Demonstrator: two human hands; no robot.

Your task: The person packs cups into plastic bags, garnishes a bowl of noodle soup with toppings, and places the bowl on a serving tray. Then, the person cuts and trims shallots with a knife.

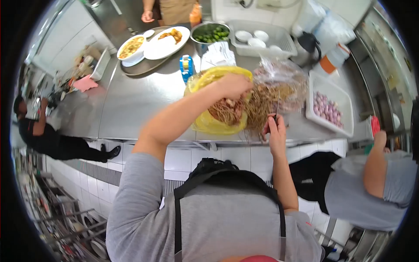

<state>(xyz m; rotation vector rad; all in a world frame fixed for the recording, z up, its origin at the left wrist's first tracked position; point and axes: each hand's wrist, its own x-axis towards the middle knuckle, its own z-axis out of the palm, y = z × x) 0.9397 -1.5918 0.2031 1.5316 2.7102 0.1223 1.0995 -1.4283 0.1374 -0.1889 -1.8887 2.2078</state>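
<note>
My left hand (237, 85) is over the yellow plastic bag (203, 120), fingers curled, and what they hold is hidden. In my right hand (276, 131) is a small knife (278, 105), its blade pointing away from me. Inside the bag lie reddish bulbs with stringy roots (227, 111). A heap of dry brown roots or stalks (258, 107) sits between the bag and the knife. Behind the knife, a clear plastic bag (294, 85) holds more pieces.
White tray of small purple onions (310, 102) at right; bottle (334, 61); jug (305, 50); grey crate with small bowls (286, 48); bowl of green produce (198, 30); blue box (186, 69); round tray with dishes (144, 70). People stand at left, right and across the steel table (131, 105).
</note>
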